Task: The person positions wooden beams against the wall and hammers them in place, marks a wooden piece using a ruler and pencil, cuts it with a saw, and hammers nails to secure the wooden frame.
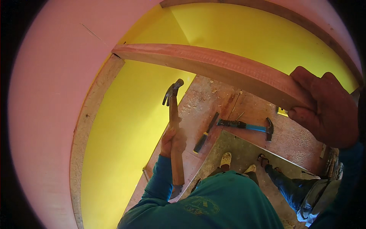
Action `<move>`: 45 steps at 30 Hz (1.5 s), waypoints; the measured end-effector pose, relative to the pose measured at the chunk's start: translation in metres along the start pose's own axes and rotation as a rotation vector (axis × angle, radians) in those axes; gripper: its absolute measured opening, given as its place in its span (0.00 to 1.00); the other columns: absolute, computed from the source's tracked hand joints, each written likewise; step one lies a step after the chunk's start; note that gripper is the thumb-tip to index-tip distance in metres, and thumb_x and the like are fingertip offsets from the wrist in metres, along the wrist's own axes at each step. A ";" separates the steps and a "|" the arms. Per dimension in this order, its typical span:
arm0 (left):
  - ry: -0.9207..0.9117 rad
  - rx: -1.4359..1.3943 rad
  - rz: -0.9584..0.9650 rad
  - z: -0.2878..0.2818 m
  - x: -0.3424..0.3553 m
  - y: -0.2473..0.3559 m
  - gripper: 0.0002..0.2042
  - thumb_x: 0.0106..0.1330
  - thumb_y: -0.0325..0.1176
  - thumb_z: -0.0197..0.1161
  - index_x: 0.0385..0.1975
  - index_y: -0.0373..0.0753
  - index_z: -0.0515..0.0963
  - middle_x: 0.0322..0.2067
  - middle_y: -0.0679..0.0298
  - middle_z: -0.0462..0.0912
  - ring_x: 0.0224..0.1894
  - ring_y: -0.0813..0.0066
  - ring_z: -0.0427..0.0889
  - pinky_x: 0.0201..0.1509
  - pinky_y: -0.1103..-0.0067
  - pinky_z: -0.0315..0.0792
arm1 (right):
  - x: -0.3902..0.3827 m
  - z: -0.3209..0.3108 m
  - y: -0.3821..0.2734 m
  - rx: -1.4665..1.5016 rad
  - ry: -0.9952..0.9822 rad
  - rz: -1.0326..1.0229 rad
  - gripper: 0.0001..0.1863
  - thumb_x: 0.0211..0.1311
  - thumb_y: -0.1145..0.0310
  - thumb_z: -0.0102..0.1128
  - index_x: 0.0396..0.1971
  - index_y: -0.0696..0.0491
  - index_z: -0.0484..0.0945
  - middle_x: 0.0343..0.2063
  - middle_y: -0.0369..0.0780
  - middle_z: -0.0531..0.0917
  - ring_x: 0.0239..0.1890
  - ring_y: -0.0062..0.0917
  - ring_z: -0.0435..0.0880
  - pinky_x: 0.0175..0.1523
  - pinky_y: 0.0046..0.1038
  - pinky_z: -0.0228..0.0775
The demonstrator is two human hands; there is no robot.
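A claw hammer point(173, 110) with a wooden handle and dark metal head stands upright in my left hand point(167, 144), its fingers wrapped around the handle. The hammer head is below a long wooden board point(213, 63) and apart from it. My right hand point(328, 108) grips the near right end of this board, thumb below and fingers over the top. At its far left end, the board meets the top of a wooden stud point(91, 110) along the pink wall point(45, 99). A small nail-like point shows near that corner.
On the dusty wooden surface point(194, 103) lie a chisel point(206, 133), a blue-handled hammer point(246, 126) and a small yellow object point(282, 111). Yellow panels point(126, 126) fill the frame. Another person's legs point(286, 187) are close by at lower right.
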State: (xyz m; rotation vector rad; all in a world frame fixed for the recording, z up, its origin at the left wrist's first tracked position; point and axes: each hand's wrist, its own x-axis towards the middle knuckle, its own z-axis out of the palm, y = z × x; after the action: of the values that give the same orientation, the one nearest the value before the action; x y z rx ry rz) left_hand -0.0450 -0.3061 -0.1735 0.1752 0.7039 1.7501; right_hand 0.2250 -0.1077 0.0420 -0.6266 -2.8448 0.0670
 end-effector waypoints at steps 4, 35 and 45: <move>-0.009 0.039 -0.008 0.003 -0.005 -0.001 0.24 0.51 0.35 0.52 0.49 0.44 0.55 0.16 0.69 0.64 0.11 0.81 0.62 0.09 0.85 0.60 | 0.002 -0.011 -0.015 -0.068 -0.071 0.051 0.25 0.40 0.62 0.56 0.40 0.57 0.64 0.24 0.43 0.72 0.26 0.34 0.67 0.32 0.32 0.61; -0.372 1.180 -0.155 0.044 -0.006 -0.123 0.21 0.43 0.32 0.59 0.36 0.37 0.60 0.13 0.64 0.67 0.10 0.76 0.67 0.12 0.81 0.64 | -0.304 0.175 0.071 0.393 0.422 1.222 0.09 0.44 0.64 0.50 0.21 0.54 0.73 0.19 0.44 0.75 0.26 0.38 0.74 0.33 0.34 0.65; -0.186 1.685 -0.255 0.048 -0.101 -0.217 0.14 0.40 0.36 0.61 0.14 0.34 0.63 0.11 0.64 0.67 0.14 0.74 0.69 0.16 0.78 0.62 | -0.324 0.281 0.097 0.357 0.535 1.012 0.11 0.48 0.64 0.45 0.18 0.55 0.71 0.19 0.48 0.73 0.24 0.42 0.72 0.29 0.39 0.63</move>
State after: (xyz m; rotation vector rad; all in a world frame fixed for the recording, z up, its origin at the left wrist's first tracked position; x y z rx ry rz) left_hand 0.1885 -0.3523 -0.2278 1.2711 1.7803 0.4853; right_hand 0.4858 -0.1539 -0.3090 -1.6092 -1.7158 0.4695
